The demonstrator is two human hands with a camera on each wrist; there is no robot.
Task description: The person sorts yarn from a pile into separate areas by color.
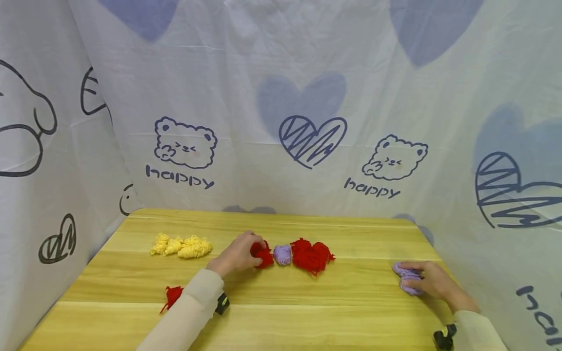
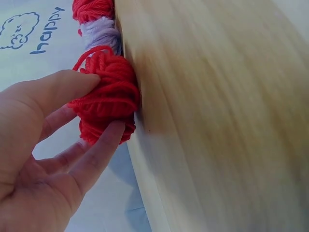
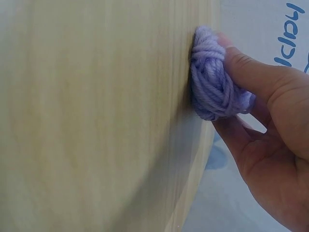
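Note:
My left hand (image 1: 237, 254) grips a small bundle of red yarn (image 2: 112, 92), its thumb on one side and fingers on the other. Just right of that bundle sits a lilac yarn bundle (image 1: 282, 255), followed by a larger clump of red yarn (image 1: 311, 255); the three form a row. Toward the table's right side, my right hand (image 1: 439, 283) holds lilac yarn (image 3: 212, 79) between thumb and fingers. In the head view this lilac yarn shows two lobes; whether it is one bundle or two I cannot tell.
Yellow yarn bundles (image 1: 181, 246) lie in a row at the table's back left. Another piece of red yarn (image 1: 173, 295) lies partly hidden behind the left sleeve (image 1: 193, 302). A printed white curtain (image 1: 246, 170) hangs behind the wooden table (image 1: 316, 317) and along its sides.

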